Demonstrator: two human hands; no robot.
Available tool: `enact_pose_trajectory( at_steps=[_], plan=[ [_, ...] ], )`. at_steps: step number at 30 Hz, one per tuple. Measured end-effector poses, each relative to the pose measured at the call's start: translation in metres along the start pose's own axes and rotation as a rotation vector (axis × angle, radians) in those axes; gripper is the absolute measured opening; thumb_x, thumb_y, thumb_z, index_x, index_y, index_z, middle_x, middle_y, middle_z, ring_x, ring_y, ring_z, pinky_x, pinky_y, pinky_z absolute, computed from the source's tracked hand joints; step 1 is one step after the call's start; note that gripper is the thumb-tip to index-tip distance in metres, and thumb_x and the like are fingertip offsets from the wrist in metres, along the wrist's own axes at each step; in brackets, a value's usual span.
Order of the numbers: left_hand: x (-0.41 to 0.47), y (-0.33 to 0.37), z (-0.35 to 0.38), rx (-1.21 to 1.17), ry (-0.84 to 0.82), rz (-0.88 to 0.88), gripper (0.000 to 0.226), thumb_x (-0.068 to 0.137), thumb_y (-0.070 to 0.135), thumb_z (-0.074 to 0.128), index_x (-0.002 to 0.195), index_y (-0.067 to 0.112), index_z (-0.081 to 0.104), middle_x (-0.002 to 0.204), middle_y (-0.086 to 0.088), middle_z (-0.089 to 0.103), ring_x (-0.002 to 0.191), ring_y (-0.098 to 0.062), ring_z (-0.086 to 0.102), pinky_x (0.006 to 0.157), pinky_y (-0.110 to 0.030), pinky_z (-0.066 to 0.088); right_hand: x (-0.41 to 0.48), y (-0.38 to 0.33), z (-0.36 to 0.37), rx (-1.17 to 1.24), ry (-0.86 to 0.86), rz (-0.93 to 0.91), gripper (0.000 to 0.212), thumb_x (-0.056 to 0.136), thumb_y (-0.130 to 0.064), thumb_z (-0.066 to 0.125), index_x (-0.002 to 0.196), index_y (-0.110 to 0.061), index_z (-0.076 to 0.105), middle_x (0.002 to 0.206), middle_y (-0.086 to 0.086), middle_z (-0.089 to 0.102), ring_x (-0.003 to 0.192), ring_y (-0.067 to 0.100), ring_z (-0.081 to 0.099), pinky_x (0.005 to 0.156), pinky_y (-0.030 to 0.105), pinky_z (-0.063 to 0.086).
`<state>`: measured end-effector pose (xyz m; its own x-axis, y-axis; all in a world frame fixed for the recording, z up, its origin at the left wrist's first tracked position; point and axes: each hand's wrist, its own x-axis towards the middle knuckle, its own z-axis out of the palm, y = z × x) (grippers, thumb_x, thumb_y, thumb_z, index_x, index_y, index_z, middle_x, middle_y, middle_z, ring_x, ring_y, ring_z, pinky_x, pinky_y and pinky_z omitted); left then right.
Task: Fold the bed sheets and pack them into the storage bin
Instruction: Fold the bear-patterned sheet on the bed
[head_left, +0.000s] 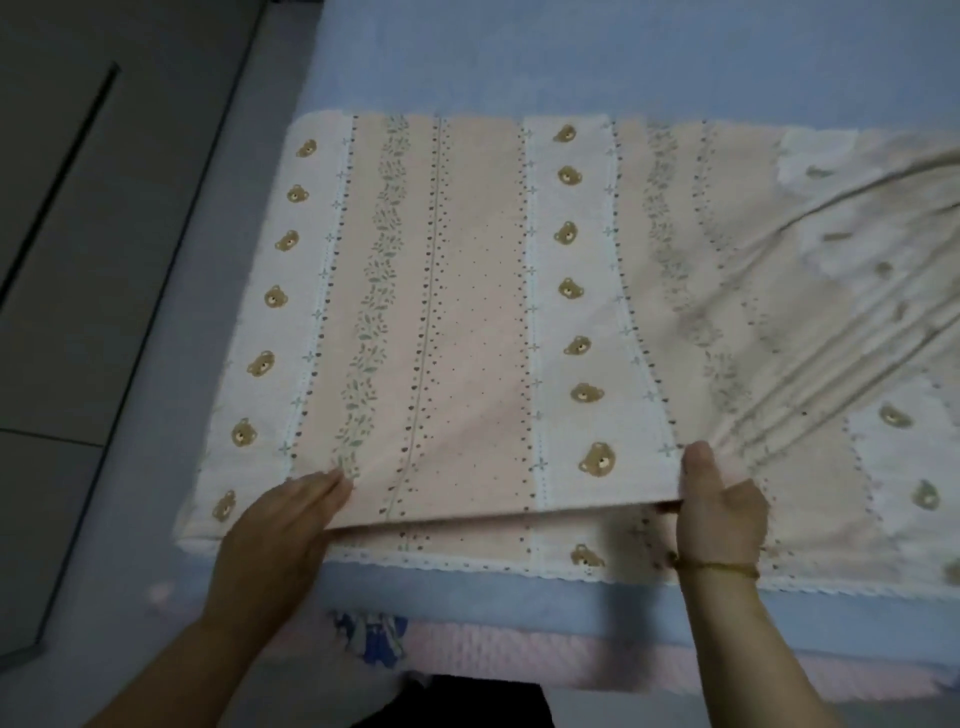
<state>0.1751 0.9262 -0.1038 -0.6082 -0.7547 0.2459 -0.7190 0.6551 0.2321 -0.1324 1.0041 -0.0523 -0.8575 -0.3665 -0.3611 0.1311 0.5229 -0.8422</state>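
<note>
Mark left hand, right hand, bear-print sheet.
left hand (291, 519): head view, back of the hand.
right hand (722, 514): head view, back of the hand below the thumb.
bear-print sheet (467, 312): head view, pink dotted stripe of the top layer.

left hand (291, 512): palm down, fingers straight and together, tips on the sheet (467, 312) edge
right hand (719, 512): thumb on top, fingers curled under, pinching sheet edge
forearms (234, 623): bare, both reaching forward

A blue mattress cover (571, 52) spreads in front of me. Grey floor tiles (104, 260) run along my left. Below the near edge lies what looks like a pink knitted blanket (623, 660), blurred, with a blue printed patch (374, 636).
</note>
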Motion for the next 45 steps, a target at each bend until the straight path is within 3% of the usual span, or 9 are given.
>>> enact_pose_trajectory(
  at_steps=[6,13,16,22,25,31,35,38,45],
  plan=[
    [-0.028,0.004,0.03,0.026,-0.097,-0.074,0.042,0.071,0.013,0.035,0.106,0.004,0.058,0.095,-0.026,0.068,0.094,-0.026,0.049,0.082,-0.034,0.035,-0.014,0.054,-0.019,-0.439,-0.154,0.138,0.041,0.095,-0.024,0.046,0.064,0.001,0.049,0.071,0.012,0.051,0.076,0.023,0.046,0.063,0.027,0.027],
    [-0.016,0.07,0.048,-0.052,-0.029,-0.077,0.045,0.071,0.014,0.033,0.113,0.01,0.047,0.106,-0.022,0.067,0.101,-0.026,0.045,0.074,-0.043,0.054,0.005,0.06,-0.023,-0.12,-0.123,0.334,0.03,0.089,-0.014,0.057,0.064,-0.006,0.042,0.072,0.016,0.057,0.049,0.024,0.056,0.047,0.028,0.046],
    [-0.007,0.105,0.064,-0.106,-0.042,-0.038,0.039,0.074,0.015,0.035,0.112,0.012,0.046,0.106,-0.02,0.068,0.103,-0.023,0.044,0.09,-0.037,0.034,0.019,0.054,-0.037,0.048,-0.116,0.458,0.021,0.09,-0.008,0.054,0.071,-0.004,0.044,0.072,0.016,0.056,0.026,0.012,0.051,0.03,0.021,0.045],
    [0.021,0.173,0.083,-0.069,-0.15,-0.026,0.049,0.097,0.036,0.023,0.107,0.016,0.067,0.105,-0.011,0.07,0.093,-0.025,0.068,0.076,-0.037,0.054,0.089,0.038,-0.07,0.104,-0.047,0.547,0.044,0.087,-0.011,0.052,0.128,0.001,0.04,0.102,0.016,0.053,0.066,0.025,0.052,0.054,0.036,0.049],
    [0.051,0.221,0.099,-0.076,-0.173,-0.058,0.055,0.096,0.038,0.024,0.095,0.014,0.074,0.101,-0.008,0.071,0.089,-0.024,0.07,0.074,-0.031,0.054,0.142,0.022,-0.096,0.012,-0.02,0.496,0.036,0.086,-0.016,0.052,0.121,-0.011,0.046,0.089,0.009,0.049,0.063,0.021,0.043,0.06,0.03,0.04],
    [0.127,0.315,0.13,-0.03,-0.211,-0.188,0.033,0.052,0.004,0.077,0.084,0.009,0.076,0.091,-0.011,0.073,0.079,-0.028,0.071,0.057,-0.039,0.056,0.251,-0.006,-0.154,-0.081,-0.017,0.381,0.043,0.094,-0.018,0.043,0.131,0.005,0.042,0.131,0.017,0.049,0.111,0.031,0.052,0.076,0.029,0.039],
    [0.133,0.329,0.129,0.03,-0.103,-0.102,0.038,0.064,0.011,0.048,0.094,0.006,0.071,0.095,-0.014,0.072,0.089,-0.03,0.068,0.078,-0.034,0.052,0.269,-0.011,-0.174,-0.162,0.044,0.101,0.041,0.097,-0.019,0.039,0.125,0.009,0.047,0.13,0.024,0.051,0.118,0.035,0.049,0.099,0.036,0.04],
    [0.102,0.329,0.126,0.006,-0.104,-0.012,0.033,0.079,0.017,0.038,0.109,0.012,0.052,0.104,-0.013,0.07,0.107,-0.026,0.048,0.11,-0.025,0.018,0.241,0.015,-0.201,-0.291,0.097,-0.109,0.052,0.097,-0.032,0.032,0.117,0.011,0.053,0.118,0.028,0.057,0.109,0.036,0.054,0.087,0.033,0.04],
    [0.081,0.332,0.142,-0.078,-0.361,-0.069,0.045,0.068,0.017,0.033,0.111,0.014,0.045,0.105,-0.015,0.069,0.108,-0.023,0.042,0.113,-0.021,-0.003,0.212,0.106,-0.234,-0.888,0.0,-0.213,0.062,0.088,-0.028,0.022,0.114,0.017,0.055,0.116,0.033,0.058,0.114,0.046,0.053,0.102,0.054,0.03]
  ],
)
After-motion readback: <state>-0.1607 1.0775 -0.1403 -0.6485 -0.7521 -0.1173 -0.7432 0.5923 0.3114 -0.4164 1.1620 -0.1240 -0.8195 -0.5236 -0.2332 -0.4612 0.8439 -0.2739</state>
